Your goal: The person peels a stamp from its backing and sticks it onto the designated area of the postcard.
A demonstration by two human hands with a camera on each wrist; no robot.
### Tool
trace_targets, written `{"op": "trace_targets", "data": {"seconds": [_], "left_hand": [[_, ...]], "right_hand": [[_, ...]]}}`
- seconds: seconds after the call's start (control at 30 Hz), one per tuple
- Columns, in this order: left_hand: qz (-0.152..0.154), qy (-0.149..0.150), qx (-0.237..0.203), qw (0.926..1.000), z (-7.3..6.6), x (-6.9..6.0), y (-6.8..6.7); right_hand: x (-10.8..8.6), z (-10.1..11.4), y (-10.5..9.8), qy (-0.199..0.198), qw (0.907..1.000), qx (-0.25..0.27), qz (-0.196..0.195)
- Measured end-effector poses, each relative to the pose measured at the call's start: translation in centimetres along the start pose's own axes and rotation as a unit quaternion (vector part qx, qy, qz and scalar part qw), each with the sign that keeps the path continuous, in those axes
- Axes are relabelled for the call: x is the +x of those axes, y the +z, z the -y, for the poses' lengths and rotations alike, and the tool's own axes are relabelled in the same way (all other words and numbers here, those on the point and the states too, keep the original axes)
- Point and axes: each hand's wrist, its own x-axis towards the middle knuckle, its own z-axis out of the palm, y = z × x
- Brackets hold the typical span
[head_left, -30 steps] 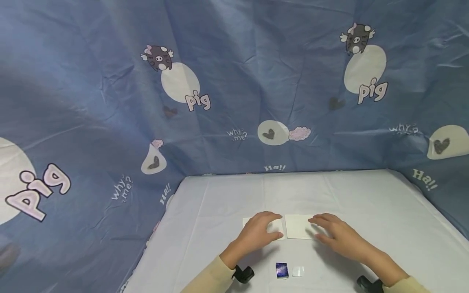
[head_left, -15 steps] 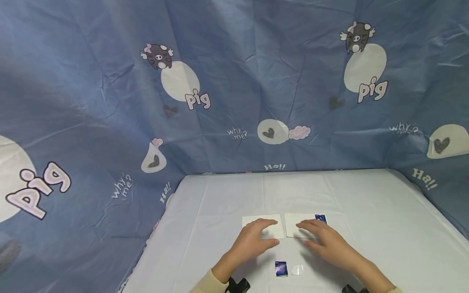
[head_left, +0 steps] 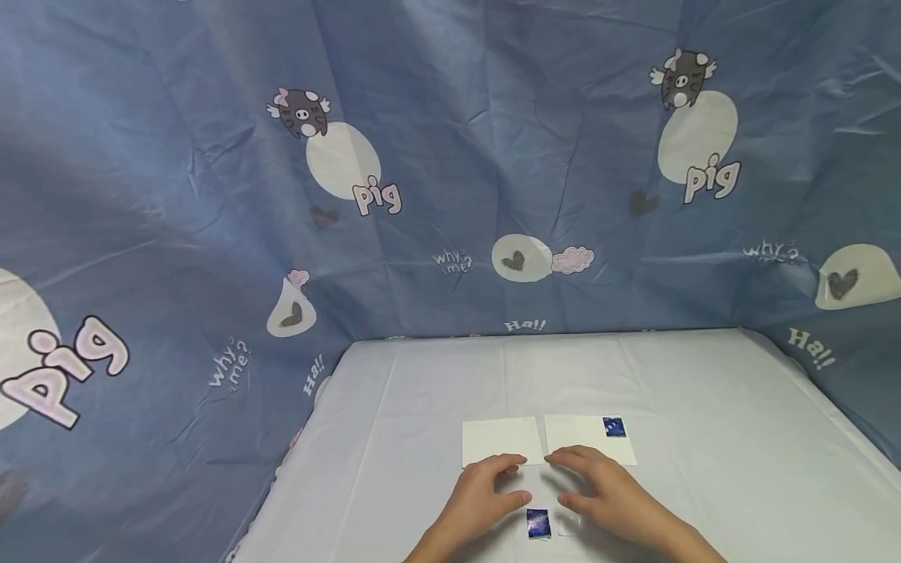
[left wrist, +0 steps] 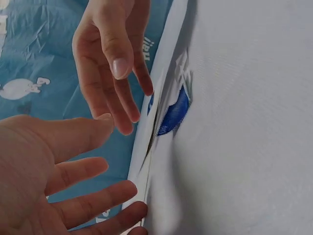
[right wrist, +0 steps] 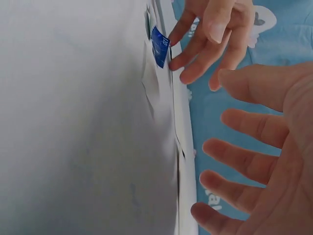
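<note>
Two white rectangular cards, a left card (head_left: 500, 439) and a right card (head_left: 576, 436), lie side by side on the white table. In the right card's far right corner sits a small dark blue picture stamp (head_left: 615, 427). My left hand (head_left: 479, 499) hovers at the left card's near edge with fingers bent loosely, holding nothing. Opposite it, my right hand (head_left: 604, 494) hovers with nothing between thumb and fingers. A loose purple-blue starry square (head_left: 538, 524) lies between the hands, nearer me. Beside it is a small pale square (head_left: 568, 525), partly covered by the right hand.
White cloth covers the table (head_left: 718, 422). A blue curtain (head_left: 436, 156) printed with pigs and words rises behind it and along both sides. In the left wrist view the blue square (left wrist: 174, 115) appears at a steep angle.
Both hands have drawn back toward me and closer together. The right hand has uncovered the stamp on the right card and now partly covers the pale square.
</note>
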Motion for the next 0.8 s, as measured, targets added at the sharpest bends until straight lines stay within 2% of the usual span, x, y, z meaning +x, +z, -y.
{"op": "trace_targets", "data": {"seconds": [0.2,0.4,0.6,0.8], "left_hand": [[-0.005,0.002,-0.008,1.0,0.4,-0.1,0.3],[0.006,0.018,0.021,0.9996,0.6,-0.2,0.7],[0.009,0.017,0.04,0.999,0.8,-0.2,1.1],[0.029,0.017,0.065,0.9973,0.8,-0.5,1.5]], "right_hand": [[-0.1,0.2,0.5,0.005,0.9999,0.004,0.011],[-0.1,0.5,1.0,0.003,0.9993,-0.01,0.035],[0.0,0.8,1.3,0.005,0.9982,-0.021,0.056],[-0.2,0.9,2.1,0.006,0.9965,-0.035,0.076]]}}
